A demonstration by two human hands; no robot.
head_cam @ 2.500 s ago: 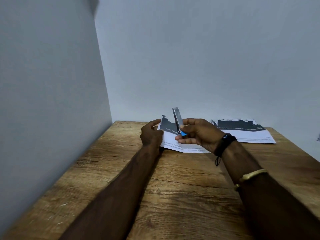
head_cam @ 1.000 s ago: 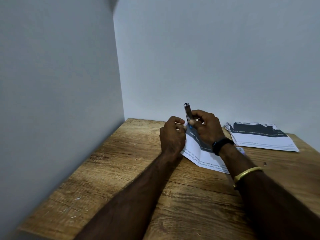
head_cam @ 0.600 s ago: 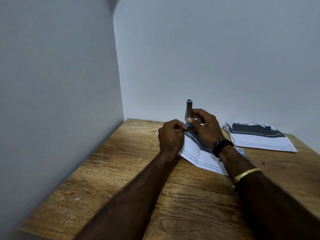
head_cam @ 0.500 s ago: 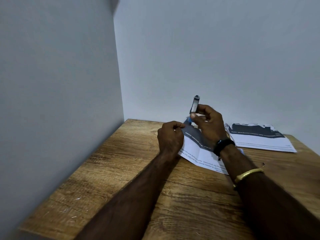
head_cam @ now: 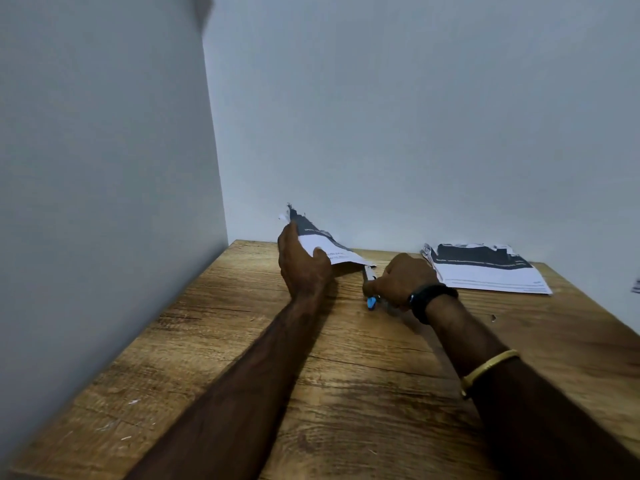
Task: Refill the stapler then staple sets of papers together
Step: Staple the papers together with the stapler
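My left hand [head_cam: 302,265] grips a set of papers [head_cam: 320,241], white with a dark printed band, and holds it tilted up off the wooden table [head_cam: 242,358]. To its right, my right hand [head_cam: 401,280] is closed over the small stapler [head_cam: 370,285], which is metal with a blue end. It presses the stapler down low against the table. The stapler's metal tip points toward the lower corner of the lifted papers. Most of the stapler is hidden under my fingers.
A second stack of printed papers [head_cam: 485,268] lies flat at the back right of the table. Grey walls [head_cam: 104,168] close the table in on the left and behind. A small dark speck [head_cam: 493,318] lies on the wood near my right wrist.
My right hand brought the stapler down from upright in the air to the table. My left hand lifted the papers up and to the left, off the surface.
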